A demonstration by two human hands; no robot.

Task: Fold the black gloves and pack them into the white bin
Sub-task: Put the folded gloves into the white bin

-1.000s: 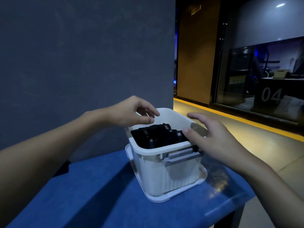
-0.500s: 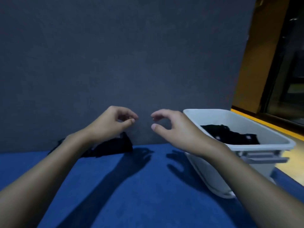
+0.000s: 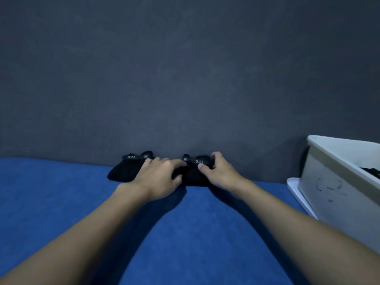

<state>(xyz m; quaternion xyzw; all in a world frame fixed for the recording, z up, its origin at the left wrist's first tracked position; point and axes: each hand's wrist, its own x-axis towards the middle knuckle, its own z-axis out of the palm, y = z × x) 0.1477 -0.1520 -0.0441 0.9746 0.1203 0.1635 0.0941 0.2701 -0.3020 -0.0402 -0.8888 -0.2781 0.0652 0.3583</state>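
Holding down a left glove (image 3: 123,171) and pinching a right glove (image 3: 194,177) on the blue table (image 3: 185,233), well to the left of the white bin (image 3: 337,182).

Pressing the left hand (image 3: 158,177) palm down, fingers straight and spread, over the gap between the two gloves, on the side farther from the white bin, forefinger reaching the right glove's cuff. Pinching the cuff strap of the right glove between thumb and curled fingers of the right hand (image 3: 221,173), on the side nearer the white bin. Keeping both gloves side by side at the foot of the grey wall (image 3: 185,79), cuffs with small white lettering turned toward it. Showing more black cloth (image 3: 372,171) inside the white bin, just over its rim, and a flat white lid (image 3: 294,188) under the white bin.
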